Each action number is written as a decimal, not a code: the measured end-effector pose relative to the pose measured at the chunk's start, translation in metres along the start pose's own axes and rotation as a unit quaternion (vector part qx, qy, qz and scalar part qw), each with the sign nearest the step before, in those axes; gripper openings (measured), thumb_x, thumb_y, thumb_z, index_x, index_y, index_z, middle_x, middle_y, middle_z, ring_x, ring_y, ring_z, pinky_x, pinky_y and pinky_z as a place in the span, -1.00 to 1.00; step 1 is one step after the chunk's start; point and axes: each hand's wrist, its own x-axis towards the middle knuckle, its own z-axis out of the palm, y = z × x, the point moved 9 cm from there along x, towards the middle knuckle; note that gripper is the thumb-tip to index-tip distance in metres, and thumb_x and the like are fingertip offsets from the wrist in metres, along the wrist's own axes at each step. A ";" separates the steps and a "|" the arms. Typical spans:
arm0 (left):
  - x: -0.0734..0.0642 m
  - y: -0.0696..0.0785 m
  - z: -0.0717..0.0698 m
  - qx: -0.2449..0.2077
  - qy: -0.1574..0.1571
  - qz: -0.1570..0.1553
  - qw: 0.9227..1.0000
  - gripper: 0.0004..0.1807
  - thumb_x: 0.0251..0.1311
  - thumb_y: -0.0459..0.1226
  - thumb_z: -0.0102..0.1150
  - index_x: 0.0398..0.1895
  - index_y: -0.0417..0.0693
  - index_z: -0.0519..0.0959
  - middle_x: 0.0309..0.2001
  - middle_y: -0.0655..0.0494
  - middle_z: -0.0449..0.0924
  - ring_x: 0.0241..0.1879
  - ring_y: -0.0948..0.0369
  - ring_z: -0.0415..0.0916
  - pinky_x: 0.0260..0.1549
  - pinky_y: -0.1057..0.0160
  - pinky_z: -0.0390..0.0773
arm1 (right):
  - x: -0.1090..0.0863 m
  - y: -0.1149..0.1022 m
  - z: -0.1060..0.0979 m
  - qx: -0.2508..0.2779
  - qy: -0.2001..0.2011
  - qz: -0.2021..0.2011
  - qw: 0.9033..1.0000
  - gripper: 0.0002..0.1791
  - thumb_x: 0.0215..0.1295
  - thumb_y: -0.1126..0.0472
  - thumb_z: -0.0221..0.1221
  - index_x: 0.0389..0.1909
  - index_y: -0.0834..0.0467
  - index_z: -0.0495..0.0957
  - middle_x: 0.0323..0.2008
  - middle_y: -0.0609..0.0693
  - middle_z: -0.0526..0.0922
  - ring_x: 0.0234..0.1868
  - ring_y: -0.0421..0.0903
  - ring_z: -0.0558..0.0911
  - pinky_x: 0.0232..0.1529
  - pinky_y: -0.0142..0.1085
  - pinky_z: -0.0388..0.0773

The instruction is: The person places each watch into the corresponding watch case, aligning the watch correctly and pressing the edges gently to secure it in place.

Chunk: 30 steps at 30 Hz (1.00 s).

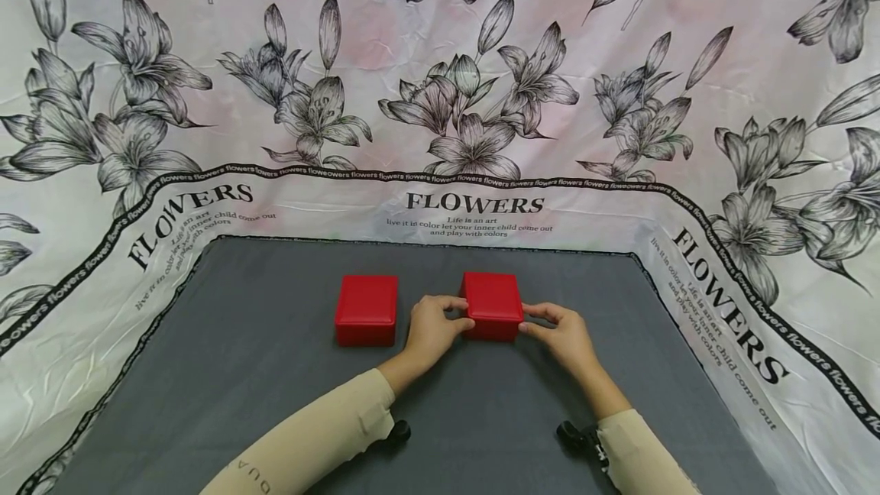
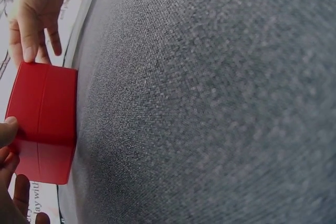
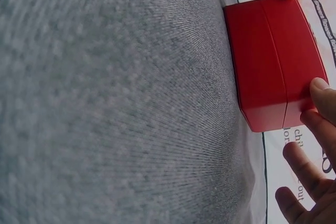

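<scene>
Two red boxes lie side by side on the grey cloth. Between my hands sits the right-hand red box [image 1: 493, 304], its lid closed; a seam runs round its sides in both wrist views. My left hand [image 1: 433, 331] holds its left side with thumb and forefinger. On the opposite side, my right hand [image 1: 567, 338] grips it with thumb and fingertips near the front corner. In the right wrist view, the lower fingers of the right hand [image 3: 315, 156] spread away from the box [image 3: 273, 61]. The other red box [image 1: 367, 310] stands left of my left hand, untouched.
Grey cloth [image 1: 275, 373] covers the table, bordered by a white band with printed lettering. Behind it rises a white sheet with flower drawings [image 1: 474, 113]. Dark straps or mounts [image 1: 580, 438] show near both wrists.
</scene>
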 end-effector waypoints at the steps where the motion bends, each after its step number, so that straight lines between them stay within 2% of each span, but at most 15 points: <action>1: 0.000 0.001 0.000 0.000 0.000 0.005 1.000 -0.69 0.05 -0.22 0.57 -0.09 0.02 0.81 -0.08 0.17 0.79 -0.03 0.10 0.59 0.11 -0.03 0.42 | 0.000 0.000 0.000 0.000 0.001 -0.002 1.000 -0.58 0.15 0.12 0.51 0.05 0.07 0.74 0.05 -0.03 0.77 0.23 0.04 0.63 0.25 0.09 0.49; 6: 0.000 0.004 0.001 0.004 -0.002 0.023 1.000 -0.68 0.09 -0.20 0.55 -0.06 -0.01 0.79 -0.05 0.13 0.78 -0.02 0.11 0.59 0.18 -0.15 0.34 | -0.001 -0.003 -0.001 -0.010 0.004 -0.017 1.000 -0.58 0.17 0.10 0.49 0.06 0.06 0.73 0.05 -0.01 0.77 0.23 0.04 0.63 0.27 0.11 0.47; 11: 0.001 0.006 0.002 0.025 -0.014 0.017 0.999 -0.65 0.12 -0.16 0.53 -0.02 0.01 0.77 0.02 0.12 0.76 0.04 0.11 0.58 0.23 -0.22 0.30 | -0.003 -0.007 -0.002 -0.043 0.006 -0.029 0.999 -0.59 0.21 0.09 0.47 0.08 0.05 0.72 0.05 0.01 0.76 0.22 0.05 0.63 0.27 0.12 0.46; 14: 0.000 0.007 0.003 0.038 -0.026 0.017 0.999 -0.63 0.14 -0.12 0.52 0.01 0.01 0.76 0.06 0.10 0.74 0.07 0.09 0.55 0.17 -0.20 0.34 | -0.003 -0.010 -0.002 -0.064 0.006 -0.034 0.997 -0.60 0.23 0.10 0.46 0.08 0.04 0.71 0.06 0.02 0.76 0.22 0.07 0.62 0.28 0.12 0.45; 21: -0.005 0.011 0.000 0.067 -0.055 0.028 0.996 -0.61 0.17 -0.09 0.49 0.04 0.01 0.74 0.04 0.13 0.74 0.13 0.09 0.53 0.19 -0.09 0.34 | -0.005 -0.017 -0.001 -0.100 0.000 -0.041 0.994 -0.61 0.26 0.11 0.43 0.11 0.04 0.71 0.08 0.03 0.74 0.22 0.11 0.59 0.26 0.16 0.46; 30: -0.015 0.019 -0.004 0.085 -0.097 0.051 0.990 -0.60 0.17 -0.09 0.49 0.07 0.03 0.73 0.08 0.16 0.73 0.11 0.14 0.50 0.21 -0.07 0.34 | -0.010 -0.027 -0.002 -0.152 0.007 -0.091 0.984 -0.60 0.25 0.15 0.43 0.10 0.12 0.71 0.06 0.08 0.74 0.14 0.12 0.62 0.17 0.15 0.52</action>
